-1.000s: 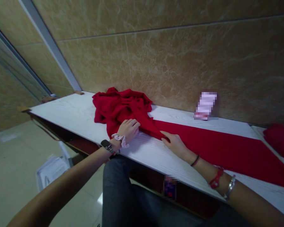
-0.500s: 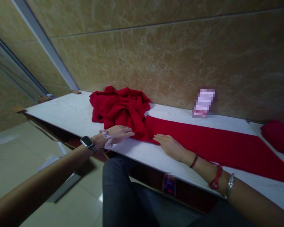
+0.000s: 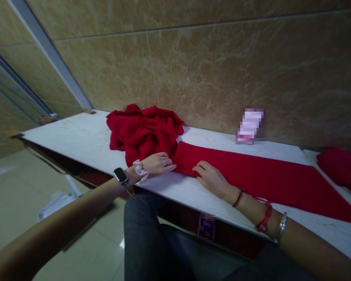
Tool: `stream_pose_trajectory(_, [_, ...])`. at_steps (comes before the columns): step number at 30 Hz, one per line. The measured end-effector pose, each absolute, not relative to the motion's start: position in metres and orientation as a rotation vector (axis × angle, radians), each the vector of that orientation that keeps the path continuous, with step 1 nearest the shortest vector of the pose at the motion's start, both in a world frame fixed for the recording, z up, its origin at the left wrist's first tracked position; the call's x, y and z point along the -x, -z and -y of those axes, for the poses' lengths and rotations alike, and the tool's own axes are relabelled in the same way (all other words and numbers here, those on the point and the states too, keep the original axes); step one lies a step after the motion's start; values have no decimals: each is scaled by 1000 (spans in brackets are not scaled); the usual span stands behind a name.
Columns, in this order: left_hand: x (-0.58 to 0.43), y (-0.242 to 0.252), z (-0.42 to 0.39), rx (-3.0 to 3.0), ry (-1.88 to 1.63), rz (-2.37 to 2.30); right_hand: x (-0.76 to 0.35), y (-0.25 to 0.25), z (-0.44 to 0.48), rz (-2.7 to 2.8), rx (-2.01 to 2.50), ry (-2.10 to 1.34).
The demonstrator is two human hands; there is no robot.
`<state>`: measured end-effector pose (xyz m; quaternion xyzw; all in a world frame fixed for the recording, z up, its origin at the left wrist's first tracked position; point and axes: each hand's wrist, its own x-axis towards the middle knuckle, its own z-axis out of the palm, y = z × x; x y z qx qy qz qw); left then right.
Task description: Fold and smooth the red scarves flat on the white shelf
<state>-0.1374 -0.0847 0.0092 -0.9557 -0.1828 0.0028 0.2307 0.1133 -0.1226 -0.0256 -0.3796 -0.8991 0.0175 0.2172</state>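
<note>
Red cloth [image 3: 251, 175] lies as a flat, long strip on the white table [image 3: 67, 134], running to the right. At its left end it meets a crumpled red heap [image 3: 146, 128]. My left hand [image 3: 158, 164], with a scrunchie and a watch at the wrist, rests on the cloth near the foot of the heap, fingers extended. Just to the right, my right hand [image 3: 212, 177] lies on the strip's near edge with its fingers slightly bent and apart. Neither hand visibly grips the fabric.
A blurred phone-like object [image 3: 250, 125] leans against the tiled wall [image 3: 193, 70]. More red cloth [image 3: 339, 166] lies at the far right. Beneath the tabletop is a dark shelf [image 3: 234, 234] with a blurred item [image 3: 206, 226].
My left hand has shifted slightly right, towards my right hand. The fingers of my right hand are more bent. The heap looks a little lower near my left hand.
</note>
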Motion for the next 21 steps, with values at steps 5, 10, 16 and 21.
stream_pose_trajectory(5, [139,-17,96,2742,-14,919,-114,21,125,2589,1083,87])
stream_pose_trajectory(10, [138,-19,101,2763,-39,971,-113,25,122,2605,1109,137])
stream_pose_trajectory(16, [140,-17,100,2769,-155,1004,-113,23,121,2630,1051,140])
stream_pose_trajectory(21, [141,-14,100,2744,-242,1071,-113,21,123,2661,932,105])
